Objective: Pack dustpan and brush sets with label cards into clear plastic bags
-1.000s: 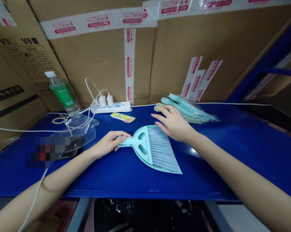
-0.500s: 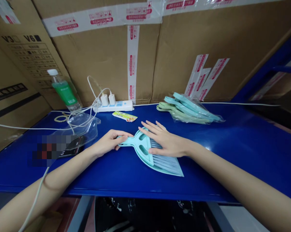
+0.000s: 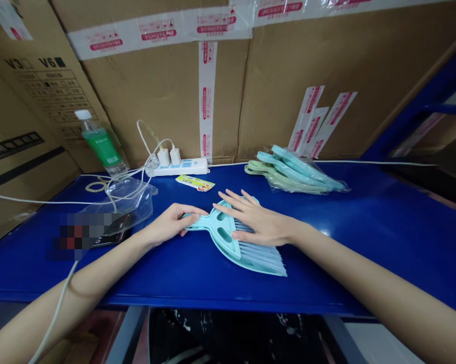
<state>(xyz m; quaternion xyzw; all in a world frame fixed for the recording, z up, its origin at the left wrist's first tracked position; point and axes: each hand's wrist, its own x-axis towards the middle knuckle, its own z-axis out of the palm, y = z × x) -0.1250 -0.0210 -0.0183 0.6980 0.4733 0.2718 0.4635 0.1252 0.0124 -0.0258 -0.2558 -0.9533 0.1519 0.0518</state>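
A light blue hand brush (image 3: 226,233) with grey-blue bristles lies on top of a matching dustpan (image 3: 233,259), their handles overlapping at the left. My left hand (image 3: 171,222) is closed around the handles, thumb on top. Across the brush head and bristles rests my right hand (image 3: 256,218), palm down with fingers stretched and spread. It covers the upper part of the brush. At the lower right, the bristle tips reach the dustpan's edge and hide much of it.
Bagged green and blue brush sets (image 3: 296,169) lie at the back right of the blue table (image 3: 364,253). A power strip (image 3: 188,166), a paper card (image 3: 195,182), tangled cables, a clear plastic bag (image 3: 139,199) and a bottle (image 3: 102,144) are at the back left. Cardboard boxes stand behind.
The brush has shifted slightly over the dustpan, its bristles now covering the lower right edge that showed before. My right hand has moved slightly left; my left hand keeps its grip.
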